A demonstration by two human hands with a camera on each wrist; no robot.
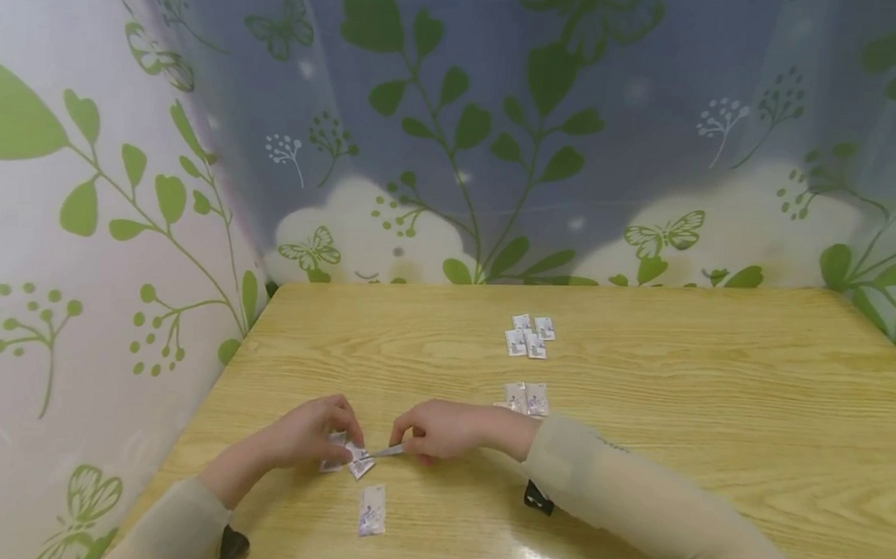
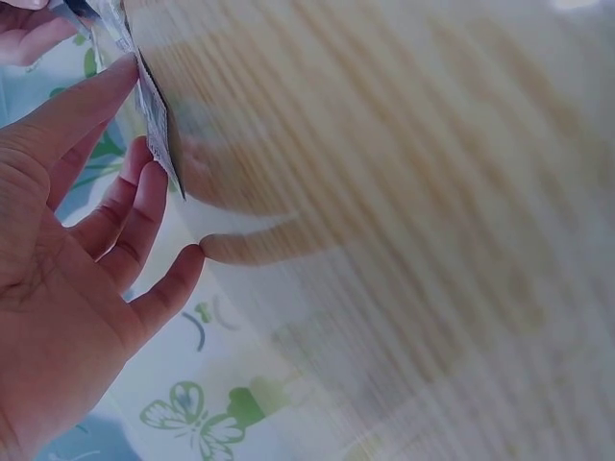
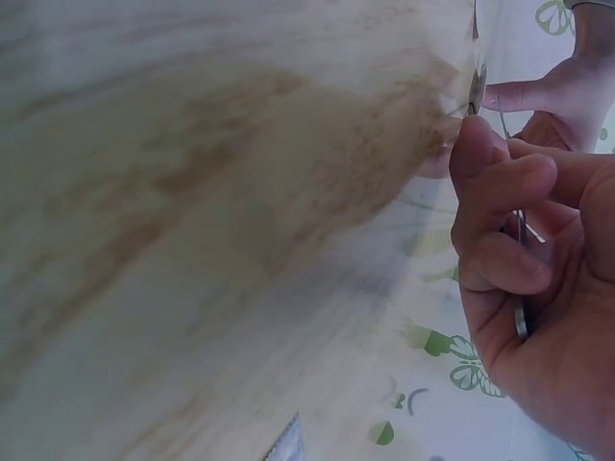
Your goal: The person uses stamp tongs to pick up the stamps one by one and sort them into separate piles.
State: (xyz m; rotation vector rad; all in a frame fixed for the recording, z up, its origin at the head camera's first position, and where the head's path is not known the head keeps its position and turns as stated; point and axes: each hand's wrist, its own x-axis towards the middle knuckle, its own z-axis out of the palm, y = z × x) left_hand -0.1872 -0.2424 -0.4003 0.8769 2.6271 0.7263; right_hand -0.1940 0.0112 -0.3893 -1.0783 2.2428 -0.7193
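In the head view, my left hand (image 1: 317, 428) is at the left of the table, its fingers on a small white printed sachet (image 1: 361, 466). The left wrist view shows the left thumb and fingertips pinching the edge of this sachet (image 2: 154, 120). A second sachet (image 1: 331, 458) lies beside it, partly hidden under the left hand. My right hand (image 1: 441, 429) grips slim silver tweezers (image 1: 386, 452), whose tips point left and meet the pinched sachet. In the right wrist view, the metal end of the tweezers (image 3: 521, 317) shows beneath the curled fingers.
Another sachet (image 1: 372, 510) lies nearer the front edge. Several sachets (image 1: 528, 343) sit in a group at the back of the wooden table (image 1: 677, 364). More sachets (image 1: 536, 398) lie behind the right forearm, partly covered by it. A patterned curtain (image 1: 454, 130) hangs behind.
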